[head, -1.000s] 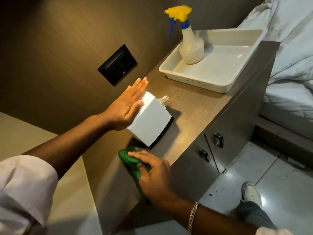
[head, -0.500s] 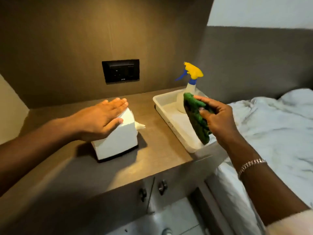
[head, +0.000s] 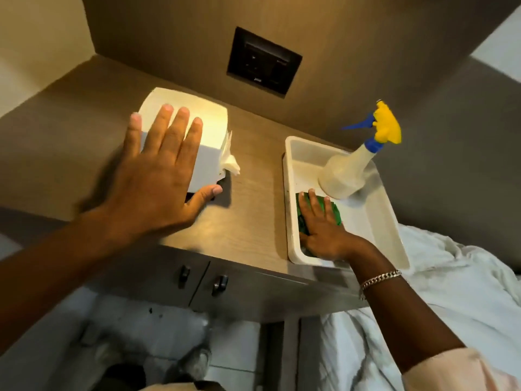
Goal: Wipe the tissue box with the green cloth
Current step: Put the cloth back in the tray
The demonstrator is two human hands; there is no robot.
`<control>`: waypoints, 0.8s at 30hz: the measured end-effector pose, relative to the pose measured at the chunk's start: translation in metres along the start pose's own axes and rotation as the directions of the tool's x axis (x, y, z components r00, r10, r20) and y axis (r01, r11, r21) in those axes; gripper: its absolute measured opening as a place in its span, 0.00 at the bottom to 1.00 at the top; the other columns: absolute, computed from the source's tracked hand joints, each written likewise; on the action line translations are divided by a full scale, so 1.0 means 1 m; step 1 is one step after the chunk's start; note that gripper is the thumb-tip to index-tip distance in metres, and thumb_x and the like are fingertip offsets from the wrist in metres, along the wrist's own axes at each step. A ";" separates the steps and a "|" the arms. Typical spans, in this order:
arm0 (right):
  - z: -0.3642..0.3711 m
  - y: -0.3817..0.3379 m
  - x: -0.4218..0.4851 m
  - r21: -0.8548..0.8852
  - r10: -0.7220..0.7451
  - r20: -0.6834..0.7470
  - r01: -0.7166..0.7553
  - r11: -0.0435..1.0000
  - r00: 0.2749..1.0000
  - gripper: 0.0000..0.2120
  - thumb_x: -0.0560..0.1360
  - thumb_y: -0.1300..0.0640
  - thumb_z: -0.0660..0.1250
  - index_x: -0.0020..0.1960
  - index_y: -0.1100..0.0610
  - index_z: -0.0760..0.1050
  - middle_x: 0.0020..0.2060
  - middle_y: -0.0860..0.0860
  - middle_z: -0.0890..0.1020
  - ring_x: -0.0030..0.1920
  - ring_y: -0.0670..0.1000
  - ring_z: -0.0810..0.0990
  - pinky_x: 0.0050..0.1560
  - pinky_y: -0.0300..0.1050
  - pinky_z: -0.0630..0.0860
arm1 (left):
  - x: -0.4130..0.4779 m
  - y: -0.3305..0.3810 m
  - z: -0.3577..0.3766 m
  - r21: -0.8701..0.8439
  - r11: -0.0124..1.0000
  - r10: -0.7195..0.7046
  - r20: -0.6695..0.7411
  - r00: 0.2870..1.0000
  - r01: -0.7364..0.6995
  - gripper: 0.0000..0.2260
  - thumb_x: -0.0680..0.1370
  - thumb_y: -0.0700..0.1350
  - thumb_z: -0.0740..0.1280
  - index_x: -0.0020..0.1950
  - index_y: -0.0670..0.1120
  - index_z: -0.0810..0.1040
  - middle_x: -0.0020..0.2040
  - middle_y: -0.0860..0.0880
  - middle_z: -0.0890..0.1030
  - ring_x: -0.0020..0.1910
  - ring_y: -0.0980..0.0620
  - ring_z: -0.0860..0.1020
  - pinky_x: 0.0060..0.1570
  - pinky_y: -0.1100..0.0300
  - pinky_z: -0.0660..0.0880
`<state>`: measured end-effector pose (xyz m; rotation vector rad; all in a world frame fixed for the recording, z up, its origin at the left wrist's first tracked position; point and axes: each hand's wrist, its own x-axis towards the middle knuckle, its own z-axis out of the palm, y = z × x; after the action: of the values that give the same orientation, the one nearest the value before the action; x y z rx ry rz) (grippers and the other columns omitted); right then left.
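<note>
Nightstand [head: 248,210]: cloth [head: 334,211] apparently in tray [head: 377,221].

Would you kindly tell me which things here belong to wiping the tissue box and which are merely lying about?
Belonging to the job:
white cardboard tissue box, under the left hand
crumpled green cloth, under the right hand

Lying about:
white plastic tray
translucent spray bottle with yellow trigger
black wall socket panel

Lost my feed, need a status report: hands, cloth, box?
Left hand flat on tissue box. Right hand pressing green cloth down in white tray, beside spray bottle. Cloth off the box.
</note>
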<state>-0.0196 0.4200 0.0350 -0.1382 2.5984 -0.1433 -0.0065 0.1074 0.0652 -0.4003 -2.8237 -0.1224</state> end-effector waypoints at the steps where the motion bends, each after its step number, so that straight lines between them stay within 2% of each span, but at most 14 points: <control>1: 0.002 -0.002 0.001 -0.022 -0.004 0.013 0.004 1.000 1.000 0.43 0.76 0.47 0.60 0.73 0.47 0.28 0.74 0.50 0.28 0.73 0.60 0.27 0.71 0.70 0.38 | -0.003 0.005 0.006 -0.022 0.999 -0.024 -0.032 0.999 0.023 0.43 0.73 0.68 0.50 0.78 0.40 0.50 0.79 0.36 0.53 0.78 0.33 0.52 0.74 0.32 0.46; 4: -0.002 -0.006 -0.002 0.000 0.002 0.067 -0.002 1.000 0.998 0.44 0.76 0.46 0.60 0.73 0.47 0.27 0.74 0.50 0.27 0.72 0.60 0.26 0.70 0.70 0.37 | -0.013 0.020 0.022 -0.200 0.973 -0.142 -0.117 0.983 0.117 0.40 0.76 0.64 0.54 0.79 0.41 0.46 0.80 0.38 0.47 0.79 0.38 0.45 0.76 0.39 0.42; 6: -0.014 0.000 -0.008 0.081 -0.026 0.099 0.018 0.997 0.995 0.42 0.77 0.46 0.61 0.74 0.45 0.31 0.75 0.50 0.30 0.74 0.59 0.29 0.72 0.68 0.39 | -0.026 0.034 0.026 -0.411 0.900 -0.228 -0.156 0.961 0.147 0.39 0.77 0.59 0.59 0.79 0.41 0.44 0.81 0.41 0.43 0.80 0.43 0.40 0.77 0.41 0.42; 7: -0.023 0.003 -0.010 0.170 -0.058 0.064 0.047 0.984 0.996 0.40 0.76 0.45 0.62 0.75 0.44 0.35 0.77 0.51 0.35 0.75 0.58 0.33 0.73 0.65 0.41 | -0.032 0.040 0.028 -0.537 0.833 -0.264 -0.168 0.950 0.136 0.39 0.77 0.56 0.60 0.79 0.42 0.43 0.81 0.43 0.42 0.80 0.46 0.39 0.77 0.41 0.44; 9: -0.046 0.000 -0.015 0.410 -0.108 -0.174 0.172 0.896 0.979 0.38 0.73 0.43 0.66 0.74 0.37 0.45 0.78 0.47 0.45 0.77 0.54 0.42 0.75 0.59 0.47 | -0.042 0.055 0.031 -0.768 0.633 -0.357 -0.185 0.916 0.091 0.37 0.78 0.54 0.60 0.79 0.45 0.42 0.81 0.47 0.42 0.80 0.51 0.41 0.77 0.41 0.51; 11: -0.075 -0.032 -0.010 0.621 -0.128 -0.386 0.360 0.697 0.914 0.40 0.68 0.36 0.68 0.73 0.33 0.50 0.76 0.40 0.52 0.76 0.46 0.49 0.72 0.51 0.54 | -0.043 0.068 0.028 -0.901 0.426 -0.487 -0.149 0.861 0.085 0.35 0.79 0.55 0.57 0.79 0.52 0.40 0.81 0.52 0.41 0.80 0.54 0.45 0.77 0.44 0.54; 13: -0.094 -0.076 0.009 0.793 -0.192 -0.396 0.440 0.421 0.898 0.44 0.63 0.30 0.66 0.74 0.41 0.56 0.75 0.40 0.60 0.73 0.43 0.58 0.69 0.48 0.56 | -0.037 0.081 0.020 -0.963 0.239 -0.618 -0.052 0.785 0.124 0.33 0.79 0.57 0.54 0.78 0.54 0.39 0.81 0.55 0.40 0.79 0.57 0.46 0.78 0.52 0.52; 15: -0.102 -0.117 0.032 0.893 -0.223 -0.338 0.387 0.231 0.914 0.47 0.64 0.25 0.58 0.74 0.51 0.60 0.75 0.45 0.63 0.74 0.46 0.59 0.73 0.54 0.52 | -0.026 0.091 0.011 -0.985 0.091 -0.715 0.036 0.698 0.145 0.32 0.79 0.59 0.52 0.78 0.52 0.40 0.81 0.54 0.40 0.79 0.58 0.45 0.78 0.57 0.49; 17: -0.103 -0.143 0.050 0.928 -0.241 -0.285 0.330 0.172 0.928 0.50 0.63 0.23 0.50 0.73 0.57 0.62 0.75 0.52 0.64 0.74 0.51 0.60 0.74 0.54 0.52 | -0.016 0.094 0.006 -0.991 -0.010 -0.740 0.100 0.665 0.137 0.33 0.79 0.61 0.50 0.78 0.50 0.42 0.81 0.52 0.42 0.79 0.55 0.46 0.78 0.55 0.48; 18: -0.099 -0.150 0.057 0.938 -0.252 -0.257 0.303 0.168 0.933 0.52 0.62 0.22 0.49 0.72 0.58 0.63 0.73 0.54 0.67 0.73 0.53 0.64 0.73 0.52 0.58 | -0.014 0.094 0.005 -0.989 -0.051 -0.732 0.132 0.669 0.139 0.34 0.76 0.61 0.50 0.78 0.49 0.42 0.81 0.51 0.43 0.80 0.54 0.47 0.78 0.53 0.49; 20: -0.093 -0.155 0.065 0.951 -0.266 -0.221 0.268 0.157 0.938 0.54 0.59 0.20 0.49 0.69 0.60 0.69 0.64 0.56 0.78 0.64 0.54 0.77 0.58 0.45 0.75 | -0.013 0.089 0.005 -0.987 -0.104 -0.696 0.161 0.700 0.124 0.36 0.74 0.62 0.50 0.78 0.50 0.44 0.81 0.52 0.45 0.80 0.53 0.48 0.78 0.53 0.49; 21: -0.090 -0.155 0.068 0.956 -0.264 -0.219 0.260 0.134 0.939 0.53 0.60 0.20 0.49 0.67 0.60 0.72 0.58 0.55 0.83 0.57 0.54 0.82 0.49 0.42 0.79 | -0.014 0.088 0.005 -0.986 -0.126 -0.680 0.166 0.714 0.110 0.38 0.73 0.65 0.50 0.79 0.50 0.45 0.81 0.52 0.47 0.80 0.52 0.50 0.78 0.53 0.50; 22: -0.089 -0.155 0.070 0.957 -0.254 -0.230 0.266 0.116 0.939 0.52 0.61 0.20 0.48 0.64 0.60 0.75 0.53 0.54 0.85 0.53 0.53 0.84 0.46 0.42 0.80 | -0.015 0.085 0.006 -0.984 -0.155 -0.662 0.171 0.730 0.089 0.41 0.72 0.70 0.51 0.79 0.51 0.47 0.81 0.51 0.50 0.80 0.51 0.52 0.78 0.52 0.52; 24: -0.085 -0.151 0.070 0.937 -0.194 -0.293 0.321 0.138 0.936 0.49 0.63 0.21 0.44 0.56 0.57 0.80 0.51 0.52 0.86 0.54 0.54 0.83 0.60 0.50 0.75 | -0.018 0.079 0.011 -0.976 -0.203 -0.648 0.193 0.737 0.077 0.48 0.67 0.76 0.56 0.79 0.52 0.51 0.80 0.48 0.59 0.77 0.49 0.61 0.76 0.50 0.61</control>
<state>-0.1124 0.2679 0.0923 -0.0934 1.9691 -1.9760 0.0293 0.1801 0.0528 0.3403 -1.6182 -2.2610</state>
